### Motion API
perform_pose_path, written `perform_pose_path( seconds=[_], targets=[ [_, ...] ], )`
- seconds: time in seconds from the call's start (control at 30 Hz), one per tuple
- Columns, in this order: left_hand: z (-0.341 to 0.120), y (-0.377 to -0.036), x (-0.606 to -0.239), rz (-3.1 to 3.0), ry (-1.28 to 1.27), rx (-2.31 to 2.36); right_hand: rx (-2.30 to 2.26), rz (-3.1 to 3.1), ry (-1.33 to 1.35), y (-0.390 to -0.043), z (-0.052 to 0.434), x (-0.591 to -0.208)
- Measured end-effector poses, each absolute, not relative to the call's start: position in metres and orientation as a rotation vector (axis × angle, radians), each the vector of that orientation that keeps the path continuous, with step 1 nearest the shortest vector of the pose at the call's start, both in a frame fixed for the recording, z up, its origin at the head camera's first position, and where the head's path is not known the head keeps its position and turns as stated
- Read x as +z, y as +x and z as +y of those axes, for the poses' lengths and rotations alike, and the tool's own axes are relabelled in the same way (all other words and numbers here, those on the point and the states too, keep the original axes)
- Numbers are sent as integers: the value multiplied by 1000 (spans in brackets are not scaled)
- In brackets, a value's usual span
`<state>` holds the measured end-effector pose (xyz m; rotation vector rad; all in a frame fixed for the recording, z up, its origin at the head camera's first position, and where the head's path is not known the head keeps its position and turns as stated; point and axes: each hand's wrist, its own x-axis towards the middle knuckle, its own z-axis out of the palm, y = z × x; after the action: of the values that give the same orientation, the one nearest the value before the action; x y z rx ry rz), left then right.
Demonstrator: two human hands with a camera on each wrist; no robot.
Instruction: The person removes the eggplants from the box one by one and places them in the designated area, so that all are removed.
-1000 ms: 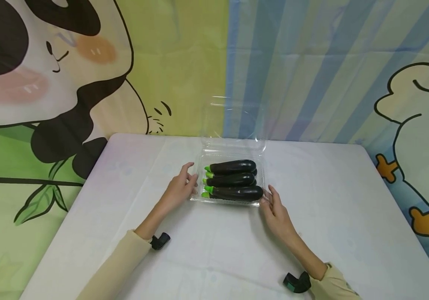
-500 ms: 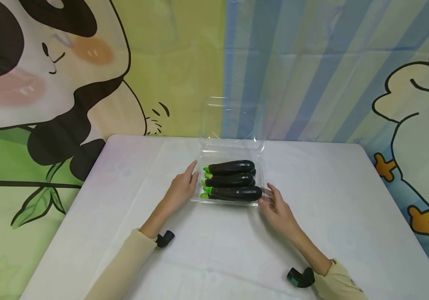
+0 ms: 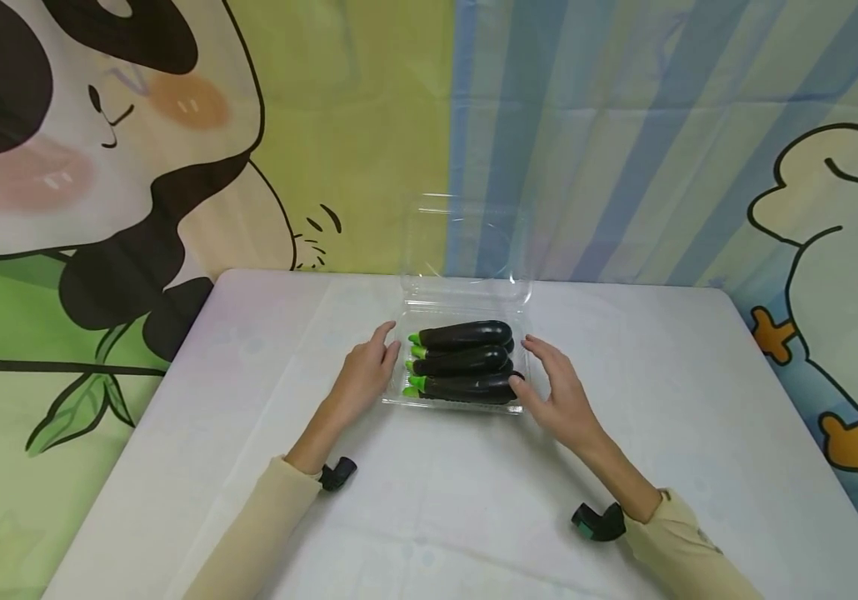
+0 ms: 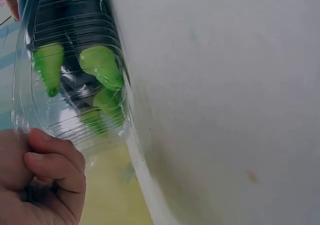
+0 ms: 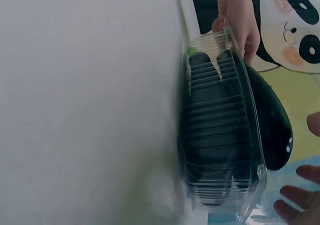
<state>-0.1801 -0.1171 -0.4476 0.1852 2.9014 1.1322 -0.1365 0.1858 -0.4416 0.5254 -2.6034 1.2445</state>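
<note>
Left hand [image 3: 364, 377] rests, fingers relaxed, against the clear tray's [image 3: 461, 404] left rim. Right hand [image 3: 560, 392] hovers spread wide at its right end. Eggplants [image 3: 466, 360] lie stacked inside.

The clamshell box [image 3: 466, 292] is thin clear plastic, ribbed along its walls and glossy where light catches the raised lid at 12 o'clock. The eggplants [image 3: 466, 360] have smooth, shiny dark skin and matt green caps. The table cover [image 3: 699, 433] looks like matt white cloth, faintly creased.
</note>
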Motion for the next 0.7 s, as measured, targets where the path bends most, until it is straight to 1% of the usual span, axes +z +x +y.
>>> perform_pose_path(
  seconds=[0.13, 0.33, 0.5, 0.7],
  targets=[
    [-115, -180, -447, 2947, 203, 1115, 1109, -2558, 727, -139, 179, -439],
    [-115, -180, -448, 2984, 234, 1132, 948, -2488, 928, -147, 171, -436],
    [-116, -180, -449, 3019, 271, 1111, 859, -2466, 1027, -153, 168, -433],
    [-118, -179, -450, 2990, 296, 1135, 769, -2518, 1081, -157, 164, -430]
  ],
)
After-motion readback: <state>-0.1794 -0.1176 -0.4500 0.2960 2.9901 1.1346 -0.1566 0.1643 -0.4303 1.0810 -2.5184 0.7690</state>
